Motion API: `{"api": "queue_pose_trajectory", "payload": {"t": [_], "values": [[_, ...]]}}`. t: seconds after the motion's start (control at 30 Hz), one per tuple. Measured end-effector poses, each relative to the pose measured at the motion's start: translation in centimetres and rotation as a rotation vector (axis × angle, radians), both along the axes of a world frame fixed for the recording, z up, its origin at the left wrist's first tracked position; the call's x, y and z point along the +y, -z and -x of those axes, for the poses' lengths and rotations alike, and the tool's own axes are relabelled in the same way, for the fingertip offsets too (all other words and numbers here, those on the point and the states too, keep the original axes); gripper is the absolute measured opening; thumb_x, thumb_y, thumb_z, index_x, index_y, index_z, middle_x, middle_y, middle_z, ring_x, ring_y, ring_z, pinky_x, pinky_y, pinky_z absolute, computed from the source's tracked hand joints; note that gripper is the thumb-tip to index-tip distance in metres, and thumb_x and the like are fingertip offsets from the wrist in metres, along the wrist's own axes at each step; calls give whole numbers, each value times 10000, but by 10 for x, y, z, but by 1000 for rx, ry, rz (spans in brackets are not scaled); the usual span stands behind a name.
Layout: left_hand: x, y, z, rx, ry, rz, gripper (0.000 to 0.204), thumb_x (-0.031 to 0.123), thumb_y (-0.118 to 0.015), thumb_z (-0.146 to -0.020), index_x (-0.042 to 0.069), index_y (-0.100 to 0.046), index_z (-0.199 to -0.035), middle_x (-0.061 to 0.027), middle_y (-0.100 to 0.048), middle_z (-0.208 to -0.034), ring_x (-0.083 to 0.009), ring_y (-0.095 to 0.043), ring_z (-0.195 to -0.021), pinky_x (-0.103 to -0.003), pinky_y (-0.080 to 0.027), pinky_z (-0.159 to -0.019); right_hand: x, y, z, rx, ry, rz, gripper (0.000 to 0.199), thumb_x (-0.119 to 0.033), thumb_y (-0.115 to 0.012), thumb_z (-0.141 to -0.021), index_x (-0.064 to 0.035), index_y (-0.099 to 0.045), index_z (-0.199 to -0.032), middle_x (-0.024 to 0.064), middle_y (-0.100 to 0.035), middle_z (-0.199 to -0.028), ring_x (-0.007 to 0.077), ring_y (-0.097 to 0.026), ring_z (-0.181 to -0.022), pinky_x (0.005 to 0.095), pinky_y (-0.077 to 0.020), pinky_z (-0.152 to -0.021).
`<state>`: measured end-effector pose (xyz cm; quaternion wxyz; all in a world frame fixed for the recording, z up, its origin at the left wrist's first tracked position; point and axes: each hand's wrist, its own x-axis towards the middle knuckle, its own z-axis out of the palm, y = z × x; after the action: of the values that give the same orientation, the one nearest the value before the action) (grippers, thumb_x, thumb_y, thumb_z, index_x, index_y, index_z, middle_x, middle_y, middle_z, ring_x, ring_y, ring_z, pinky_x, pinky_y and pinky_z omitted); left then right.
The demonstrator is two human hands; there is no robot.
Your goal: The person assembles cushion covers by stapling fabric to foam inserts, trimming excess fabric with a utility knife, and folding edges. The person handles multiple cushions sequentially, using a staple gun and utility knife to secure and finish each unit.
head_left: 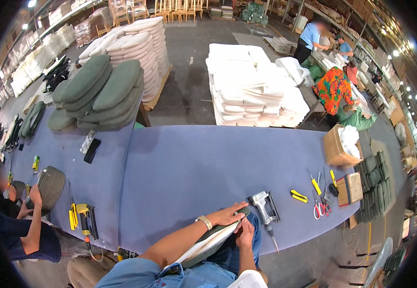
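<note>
A dark green seat cushion (pixel 208 246) with a pale underside rests tilted across my lap, against the table edge. My left hand (pixel 228 215) lies over its far end, fingers stretched out along the green cover. Just beside it, my right hand (pixel 245 232) is closed in a pinch at the cushion's edge; the fingertips are partly hidden. A silver staple gun (pixel 264 209) lies on the table right of my hands, its hose fitting toward me.
The blue-covered table (pixel 179 163) holds a yellow utility knife (pixel 298 196), scissors (pixel 319 210), small tools and a cardboard box (pixel 341 149) at right. At left are a yellow staple gun (pixel 84 218), a phone (pixel 92 150), stacked green cushions (pixel 117 91) and a co-worker handling a cushion (pixel 52 187).
</note>
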<state>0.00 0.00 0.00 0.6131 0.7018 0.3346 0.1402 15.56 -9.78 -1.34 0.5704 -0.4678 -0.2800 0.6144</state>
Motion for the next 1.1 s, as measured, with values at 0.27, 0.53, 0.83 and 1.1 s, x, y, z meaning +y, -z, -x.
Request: {"api": "queue_pose_trajectory", "payload": {"t": [0.27, 0.53, 0.83, 1.1], "values": [[-7, -11, 0, 29, -18, -53, 717, 410, -491, -1064, 210, -140, -1656, -194, -150, -1708, -441, -155, -1556, -494, -207, -1258, 7, -17, -46, -31, 170, 5, 240, -232, -599, -1034, -56, -631, -874, 91, -666, -763, 170, -632, -659, 306, -511, -633], [-7, -14, -7, 75, 19, -165, 766, 428, -503, -1048, 187, -104, -1656, -207, -107, -1710, -464, -139, -1552, -514, -188, -1267, 32, 58, -155, -1230, 275, -43, 494, -134, -836, -777, -45, -618, -1211, 125, -699, -1056, 293, -665, -947, 409, -530, -836], [-23, -44, -7, 376, -46, -99, 730, 380, -461, -1062, 135, -104, -1651, -151, -141, -1716, -450, -214, -1540, -554, -270, -1237, 65, 56, -123, -1758, -213, 180, 672, -183, -852, -750, -132, -525, -1335, 165, -664, -1207, 412, -627, -1119, 510, -476, -962], [-12, -32, -7, 260, -45, -186, 753, 374, -474, -1057, 58, -112, -1637, -248, -158, -1686, -454, -219, -1534, -467, -207, -1273, 103, 61, -157, -1538, -221, 168, 429, -187, -792, -713, -41, -638, -1086, 194, -715, -992, 399, -695, -952, 512, -527, -819]]}}
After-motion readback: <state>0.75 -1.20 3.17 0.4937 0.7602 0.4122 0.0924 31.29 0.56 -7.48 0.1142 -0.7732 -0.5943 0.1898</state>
